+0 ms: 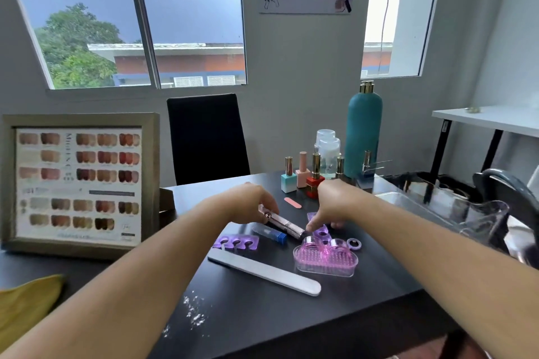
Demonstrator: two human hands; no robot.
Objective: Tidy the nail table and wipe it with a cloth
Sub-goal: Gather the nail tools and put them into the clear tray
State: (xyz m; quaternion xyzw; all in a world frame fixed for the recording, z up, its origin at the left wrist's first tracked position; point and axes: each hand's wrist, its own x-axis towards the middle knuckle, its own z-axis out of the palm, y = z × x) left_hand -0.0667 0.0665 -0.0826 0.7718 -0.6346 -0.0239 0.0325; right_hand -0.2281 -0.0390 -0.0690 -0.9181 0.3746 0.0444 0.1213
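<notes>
So the polish bottles [303,176] sit at the table's [364,280] back, framed chart [78,183] far left, nail file [264,272] in front, cloth [26,304] near-left.

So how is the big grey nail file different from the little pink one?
The grey nail file is long, wide and nearest the person; the pink nail file is short, narrow and lies farther back near the polish bottles. Both lie flat on the black table, untouched.
</notes>
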